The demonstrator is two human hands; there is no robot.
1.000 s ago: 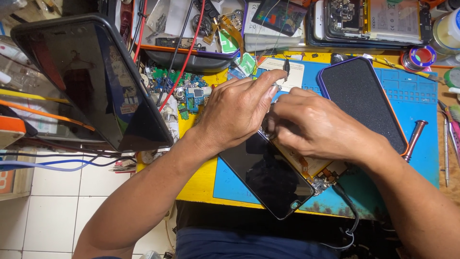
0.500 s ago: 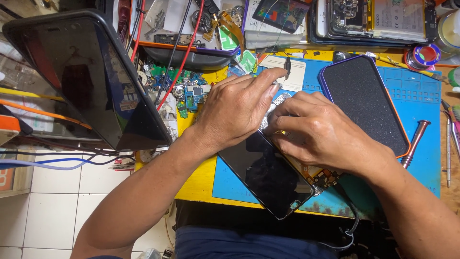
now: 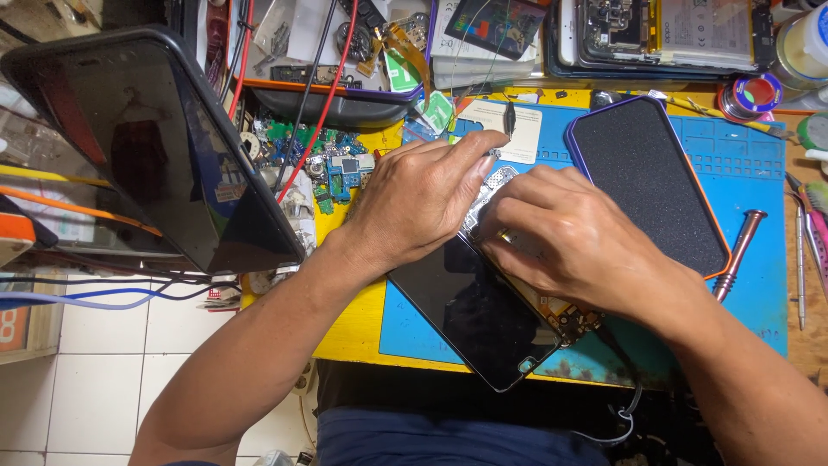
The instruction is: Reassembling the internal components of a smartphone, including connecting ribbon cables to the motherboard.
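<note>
Both hands, left (image 3: 418,207) and right (image 3: 561,233), pinch the opened phone (image 3: 483,319), probably thin and fragile, best gripped by its edges.

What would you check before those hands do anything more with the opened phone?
1. Left hand steadies the opened phone: ok, it rests on the upper end.
2. Right hand has a sure grip on the inner parts: cannot tell, fingers hide them.
3. Phone lies fully on the blue mat: not ok, its lower corner overhangs the edge.
4. Screwdriver within reach: ok, beside the right wrist.
5. Dark phone case out of the way: ok, lying beside the right hand.
</note>
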